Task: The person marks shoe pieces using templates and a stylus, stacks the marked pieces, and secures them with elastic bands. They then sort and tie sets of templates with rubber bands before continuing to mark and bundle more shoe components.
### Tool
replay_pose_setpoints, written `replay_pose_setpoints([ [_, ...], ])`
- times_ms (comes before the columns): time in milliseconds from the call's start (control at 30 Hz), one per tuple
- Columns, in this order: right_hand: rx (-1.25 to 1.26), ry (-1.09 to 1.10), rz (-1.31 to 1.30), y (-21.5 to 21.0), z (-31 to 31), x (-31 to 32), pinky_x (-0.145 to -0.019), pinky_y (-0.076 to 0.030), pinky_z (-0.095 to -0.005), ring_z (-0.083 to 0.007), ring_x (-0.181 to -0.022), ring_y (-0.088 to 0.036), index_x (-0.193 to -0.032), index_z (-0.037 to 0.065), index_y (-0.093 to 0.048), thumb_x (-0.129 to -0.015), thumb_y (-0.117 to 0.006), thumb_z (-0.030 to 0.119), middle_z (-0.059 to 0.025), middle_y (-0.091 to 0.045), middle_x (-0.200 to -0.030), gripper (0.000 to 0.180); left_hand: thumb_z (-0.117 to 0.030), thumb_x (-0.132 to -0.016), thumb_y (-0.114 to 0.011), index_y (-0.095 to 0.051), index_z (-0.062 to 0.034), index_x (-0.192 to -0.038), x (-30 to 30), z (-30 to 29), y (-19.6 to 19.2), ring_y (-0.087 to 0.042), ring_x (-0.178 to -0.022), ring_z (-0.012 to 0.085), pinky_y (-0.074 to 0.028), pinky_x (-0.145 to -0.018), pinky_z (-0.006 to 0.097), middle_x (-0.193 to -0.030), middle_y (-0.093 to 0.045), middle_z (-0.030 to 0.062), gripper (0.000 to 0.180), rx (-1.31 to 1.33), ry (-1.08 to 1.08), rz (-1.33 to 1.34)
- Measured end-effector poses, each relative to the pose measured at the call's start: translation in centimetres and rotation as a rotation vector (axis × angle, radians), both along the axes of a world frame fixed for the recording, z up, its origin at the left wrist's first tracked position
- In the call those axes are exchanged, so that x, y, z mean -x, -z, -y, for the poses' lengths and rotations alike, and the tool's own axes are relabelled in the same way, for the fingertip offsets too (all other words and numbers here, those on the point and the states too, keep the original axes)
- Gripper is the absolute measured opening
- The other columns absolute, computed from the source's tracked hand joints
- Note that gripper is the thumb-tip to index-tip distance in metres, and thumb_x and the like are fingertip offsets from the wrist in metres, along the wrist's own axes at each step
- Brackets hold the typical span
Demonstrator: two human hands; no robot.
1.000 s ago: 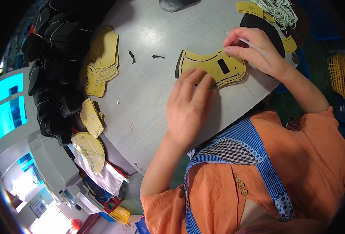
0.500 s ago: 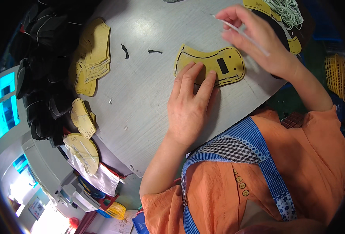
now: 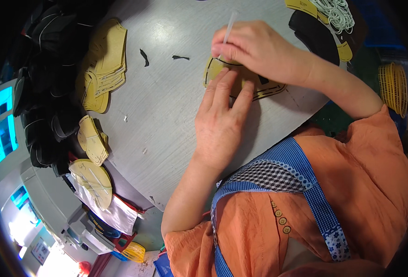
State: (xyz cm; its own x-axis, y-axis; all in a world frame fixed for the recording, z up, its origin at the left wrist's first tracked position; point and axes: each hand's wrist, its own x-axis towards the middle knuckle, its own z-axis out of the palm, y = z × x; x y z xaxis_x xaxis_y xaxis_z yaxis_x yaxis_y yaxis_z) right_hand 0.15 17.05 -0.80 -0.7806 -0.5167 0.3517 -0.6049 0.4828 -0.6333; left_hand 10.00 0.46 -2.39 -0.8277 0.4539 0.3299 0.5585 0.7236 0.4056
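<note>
A yellow pattern template point(image 3: 211, 74) with slots along its edge lies on the grey table; black shows through the slots. My left hand point(image 3: 220, 124) rests on it with fingers spread, pressing its near side. In a pinch, my right hand point(image 3: 271, 53) holds a slim white pen point(image 3: 231, 25) upright, its lower tip at the template's far left edge. The right hand and wrist cover much of the template's right part.
Yellow templates point(image 3: 111, 51) lie stacked at the table's left, beside bundled black pieces point(image 3: 58, 32). Two black scraps point(image 3: 144, 57) lie beyond my left hand. At the far right are curved black pieces point(image 3: 312, 34) and a white cord bundle point(image 3: 335, 14).
My right hand has swung left and down from beside the template to above it, bringing the pen's tip to its far left edge. My left hand stays on the template.
</note>
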Motion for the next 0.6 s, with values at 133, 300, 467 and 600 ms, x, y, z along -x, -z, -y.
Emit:
replay_pose_setpoints([
  [133, -0.075, 0.028, 0.109, -1.2, -2.3, -2.1, -0.072, -0.050, -0.0413, -0.0339, -0.077, -0.065, -0.092, 0.002, -0.066, -0.097, -0.055, 0.023, -0.0160, -0.066, -0.081, 0.025, -0.006, -0.080, -0.072, -0.070, -0.0133, -0.111, 0.1, 0.3, -0.2, -0.062, -0.113, 0.0297, -0.054, -0.091, 0.038, -0.121, -0.061, 0.0100, 0.032, -0.006, -0.026, -0.001],
  [300, 0.129, 0.168, 0.230, -1.1, -5.3, -4.5, -0.070, -0.051, -0.0383, -0.0315, -0.075, -0.065, -0.091, 0.001, -0.064, -0.096, -0.056, 0.016, -0.0136, -0.066, -0.080, 0.018, -0.006, -0.080, -0.073, -0.070, -0.0115, -0.111, 0.2, 0.3, -0.7, -0.062, -0.113, 0.0290, -0.054, -0.091, 0.038, -0.121, -0.063, 0.0091, 0.031, -0.019, -0.026, 0.014],
  [467, 0.023, 0.164, -0.119, 0.8, -3.9, -5.4, -0.066, -0.051, -0.0375, -0.0302, -0.074, -0.064, -0.091, 0.000, -0.064, -0.092, -0.064, 0.014, -0.0134, -0.065, -0.081, 0.014, -0.006, -0.080, -0.073, -0.071, -0.0105, -0.112, 0.4, 0.1, -0.4, -0.063, -0.112, 0.0287, -0.054, -0.091, 0.038, -0.121, -0.064, 0.0088, 0.032, -0.046, -0.038, 0.027],
  [600, 0.005, 0.196, -0.166, 0.9, -3.3, -5.5, -0.067, -0.051, -0.0390, -0.0308, -0.075, -0.063, -0.090, 0.001, -0.063, -0.090, -0.066, 0.012, -0.0129, -0.063, -0.079, 0.012, -0.006, -0.081, -0.073, -0.070, -0.0109, -0.113, 0.7, 0.1, -0.4, -0.063, -0.110, 0.0283, -0.054, -0.089, 0.037, -0.122, -0.063, 0.0085, 0.033, -0.040, -0.038, 0.023],
])
